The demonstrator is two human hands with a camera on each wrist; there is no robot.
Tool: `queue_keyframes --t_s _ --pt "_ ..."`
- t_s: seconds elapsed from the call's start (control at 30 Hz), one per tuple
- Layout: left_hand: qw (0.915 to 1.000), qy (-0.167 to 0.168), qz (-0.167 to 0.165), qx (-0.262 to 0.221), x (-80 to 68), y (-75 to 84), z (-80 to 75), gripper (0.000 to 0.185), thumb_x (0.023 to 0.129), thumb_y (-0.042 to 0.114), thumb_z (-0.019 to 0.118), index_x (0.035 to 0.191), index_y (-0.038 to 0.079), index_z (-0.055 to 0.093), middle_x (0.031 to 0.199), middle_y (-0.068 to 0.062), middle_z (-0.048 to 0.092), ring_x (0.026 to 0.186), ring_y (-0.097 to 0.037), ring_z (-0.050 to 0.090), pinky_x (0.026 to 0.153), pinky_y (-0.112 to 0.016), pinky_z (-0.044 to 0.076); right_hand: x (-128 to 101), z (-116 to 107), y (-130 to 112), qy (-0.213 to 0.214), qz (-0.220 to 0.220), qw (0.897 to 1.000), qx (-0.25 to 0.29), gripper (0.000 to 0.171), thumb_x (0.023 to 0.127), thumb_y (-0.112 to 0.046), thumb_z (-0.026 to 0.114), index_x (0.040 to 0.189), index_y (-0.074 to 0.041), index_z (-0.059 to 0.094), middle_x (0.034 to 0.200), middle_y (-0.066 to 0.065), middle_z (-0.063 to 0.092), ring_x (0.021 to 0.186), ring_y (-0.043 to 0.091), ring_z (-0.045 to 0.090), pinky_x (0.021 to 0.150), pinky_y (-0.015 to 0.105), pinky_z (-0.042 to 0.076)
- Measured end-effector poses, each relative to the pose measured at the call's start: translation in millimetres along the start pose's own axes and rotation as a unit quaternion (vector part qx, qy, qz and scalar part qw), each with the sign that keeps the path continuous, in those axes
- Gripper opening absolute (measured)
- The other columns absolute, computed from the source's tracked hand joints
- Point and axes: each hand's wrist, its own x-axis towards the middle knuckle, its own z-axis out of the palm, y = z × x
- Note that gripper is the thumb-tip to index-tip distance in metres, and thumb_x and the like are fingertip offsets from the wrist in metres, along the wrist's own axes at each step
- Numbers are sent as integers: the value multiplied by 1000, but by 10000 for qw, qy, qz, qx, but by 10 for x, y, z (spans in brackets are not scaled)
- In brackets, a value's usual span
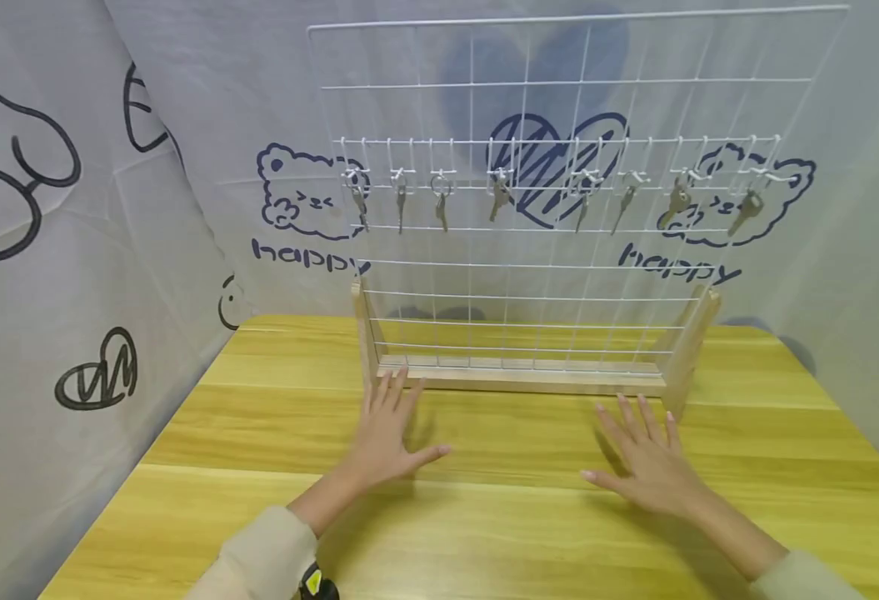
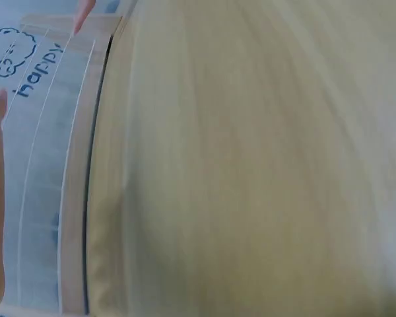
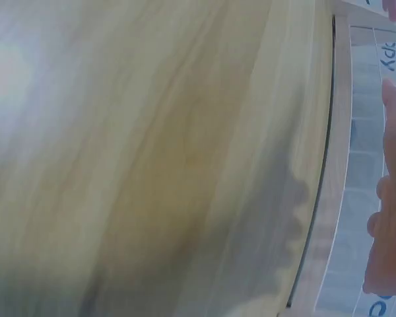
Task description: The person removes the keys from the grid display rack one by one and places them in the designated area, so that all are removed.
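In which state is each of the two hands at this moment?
Left hand: open, fingers spread, holding nothing.
Right hand: open, fingers spread, holding nothing.

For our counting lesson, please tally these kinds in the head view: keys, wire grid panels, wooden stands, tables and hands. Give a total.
Keys: 8
Wire grid panel: 1
Wooden stand: 1
Table: 1
Hands: 2 (left hand, right hand)
Total: 13
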Motion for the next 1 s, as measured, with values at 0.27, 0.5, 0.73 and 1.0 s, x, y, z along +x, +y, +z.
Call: queue_keyframes --t_s 0.27,0.5,0.73,1.0 --pt "9953 493 -148 -824 100 -203 -387 80 79 59 59 138 8 40 150 -18 28 136 -43 25 105 -69 25 -26 -212 208 757 -350 9965 99 89 75 -45 72 143 -3 31 141 34 31 127 56 25 101 73 19" --pt "9916 480 -585 -1046 175 -263 -683 75 80 41 66 140 8 37 152 -15 23 138 -40 22 106 -69 23 -18 -362 380 1099 -536 9917 409 77 70 -31 79 129 6 47 136 34 38 120 56 34 89 74 33" --pt "9848 742 -727 -1396 218 -280 -950 76 83 32 66 144 9 27 153 -15 21 139 -38 22 110 -64 23 31 -578 504 1690 -423 9830 578 63 71 -20 79 122 8 53 128 36 45 114 57 39 87 73 35" --pt "9820 983 -623 -1487 191 -315 -1211 79 84 27 65 146 8 21 151 -17 23 138 -38 22 111 -63 23 147 -882 551 2611 55 9636 578 52 78 -18 73 121 6 55 120 36 52 109 55 46 85 69 38"
